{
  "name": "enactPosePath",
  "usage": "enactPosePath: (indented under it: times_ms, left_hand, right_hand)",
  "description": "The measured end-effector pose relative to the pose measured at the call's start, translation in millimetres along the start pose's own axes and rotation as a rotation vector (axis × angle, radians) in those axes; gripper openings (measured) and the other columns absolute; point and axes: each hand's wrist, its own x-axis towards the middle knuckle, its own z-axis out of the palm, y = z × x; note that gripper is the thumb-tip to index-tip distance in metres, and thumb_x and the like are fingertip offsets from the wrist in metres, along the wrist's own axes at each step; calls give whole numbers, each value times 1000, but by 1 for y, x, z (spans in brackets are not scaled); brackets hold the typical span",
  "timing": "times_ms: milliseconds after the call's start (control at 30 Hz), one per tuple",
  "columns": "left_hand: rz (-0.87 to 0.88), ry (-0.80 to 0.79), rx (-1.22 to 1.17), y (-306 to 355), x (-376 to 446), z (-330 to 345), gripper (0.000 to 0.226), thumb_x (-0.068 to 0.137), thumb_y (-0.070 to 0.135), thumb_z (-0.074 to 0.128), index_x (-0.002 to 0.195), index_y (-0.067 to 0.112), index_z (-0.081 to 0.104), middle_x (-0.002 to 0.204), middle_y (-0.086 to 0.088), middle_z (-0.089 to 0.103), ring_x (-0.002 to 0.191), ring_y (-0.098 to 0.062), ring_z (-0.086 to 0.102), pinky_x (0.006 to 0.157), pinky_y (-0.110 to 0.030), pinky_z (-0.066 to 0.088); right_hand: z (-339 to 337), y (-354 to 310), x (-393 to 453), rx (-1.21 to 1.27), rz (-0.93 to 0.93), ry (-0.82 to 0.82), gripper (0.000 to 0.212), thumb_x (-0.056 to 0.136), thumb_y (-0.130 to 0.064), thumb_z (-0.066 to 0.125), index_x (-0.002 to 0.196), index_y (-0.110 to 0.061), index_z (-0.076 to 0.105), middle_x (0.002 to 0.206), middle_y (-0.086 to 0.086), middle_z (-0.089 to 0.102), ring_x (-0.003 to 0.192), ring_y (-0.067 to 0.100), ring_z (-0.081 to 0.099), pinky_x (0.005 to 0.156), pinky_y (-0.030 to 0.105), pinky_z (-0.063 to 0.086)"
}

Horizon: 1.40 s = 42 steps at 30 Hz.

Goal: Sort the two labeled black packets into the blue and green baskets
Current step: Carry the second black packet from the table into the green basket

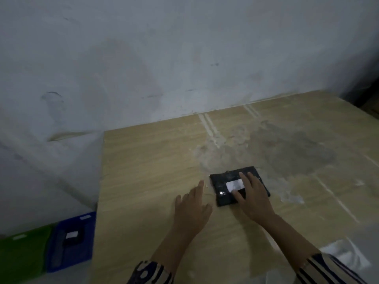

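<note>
A black packet (226,187) with a white label lies flat on the wooden table (143,171), right of centre. My right hand (253,198) rests on top of it, fingers spread over the label and the packet's right part. Just left of the packet, my left hand (192,208) lies open on the table, its fingertips close to the packet's left edge without touching it. On the floor at lower left stands a blue basket (86,249) holding a second black packet (73,236) with a white label. Beside it on the left is a green basket (22,255).
A whitish wall rises behind the table. The tabletop carries pale tape lines and a grey dusty patch (287,148) at the back right. Clear plastic (344,255) lies at the table's near right corner. The table's left edge sits next to the baskets.
</note>
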Motion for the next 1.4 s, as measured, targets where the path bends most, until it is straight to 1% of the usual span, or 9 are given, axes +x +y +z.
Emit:
enactPosePath:
  times_ms: [133, 367, 467, 633, 867, 1000, 1100, 1300, 1400]
  left_hand:
    - [-56, 56, -6, 31, 27, 28, 63, 88, 35, 45, 141, 20, 15, 139, -7, 45, 119, -26, 46, 103, -42, 32]
    - [-171, 49, -113, 51, 56, 56, 56, 94, 31, 40, 142, 19, 15, 150, -9, 25, 132, -27, 30, 108, -41, 29]
    - [-209, 113, -274, 60, 59, 61, 59, 91, 19, 48, 141, 15, 17, 147, -12, 25, 130, -27, 30, 104, -34, 31]
    - [-323, 126, -475, 58, 68, 60, 79, 83, 14, 62, 143, 15, 10, 137, -16, 37, 120, -26, 41, 79, -10, 27]
    - [-303, 189, -489, 43, 60, 41, 80, 81, 14, 66, 142, 17, 15, 139, -11, 45, 121, -28, 47, 90, -28, 39]
    - [-287, 254, -608, 32, 49, 24, 72, 85, 14, 61, 142, 23, 17, 140, -10, 45, 122, -28, 48, 101, -43, 44]
    - [-298, 340, -642, 20, 41, 8, 64, 87, 19, 59, 140, 25, 23, 135, -6, 49, 117, -25, 52, 98, -39, 45]
    - [-300, 496, -703, -23, 5, -25, 59, 85, 15, 62, 135, 27, 34, 111, 5, 51, 90, -15, 56, 70, -18, 45]
    - [-320, 510, -750, -58, -26, -43, 62, 85, 17, 62, 137, 27, 30, 121, -1, 51, 104, -20, 56, 82, -28, 50]
  right_hand:
    - [-5, 37, 23, -10, -13, -43, 57, 94, -35, 41, 142, -17, 19, 156, 12, 11, 143, 26, 11, 116, 41, 15]
    - [-7, 66, 44, 83, -2, -108, 63, 91, -41, 43, 143, -15, 19, 154, 12, 19, 141, 25, 16, 117, 43, 16]
    - [-10, 69, 45, 121, -25, -88, 62, 90, -39, 48, 141, -14, 24, 151, 10, 27, 137, 26, 23, 113, 43, 20]
    - [-11, 67, 48, 201, -45, -103, 63, 89, -33, 52, 142, -15, 21, 152, 8, 25, 134, 30, 26, 109, 40, 23]
    - [-20, 48, 48, 317, -124, -72, 64, 88, -25, 57, 141, -15, 24, 140, 12, 34, 122, 29, 40, 98, 39, 42]
    - [-20, 26, 43, 397, -160, -55, 66, 87, -24, 59, 141, -15, 22, 133, 12, 36, 117, 24, 43, 93, 33, 42]
    - [-16, 4, 35, 444, -186, -46, 66, 87, -23, 57, 142, -16, 20, 135, 12, 35, 121, 24, 39, 97, 31, 39]
    - [1, -54, 11, 472, -225, -50, 74, 85, -22, 60, 143, -13, 14, 138, 13, 37, 126, 23, 36, 100, 30, 33]
    - [19, -90, -7, 457, -246, -73, 75, 84, -24, 62, 142, -13, 16, 133, 13, 41, 122, 24, 39, 96, 26, 32]
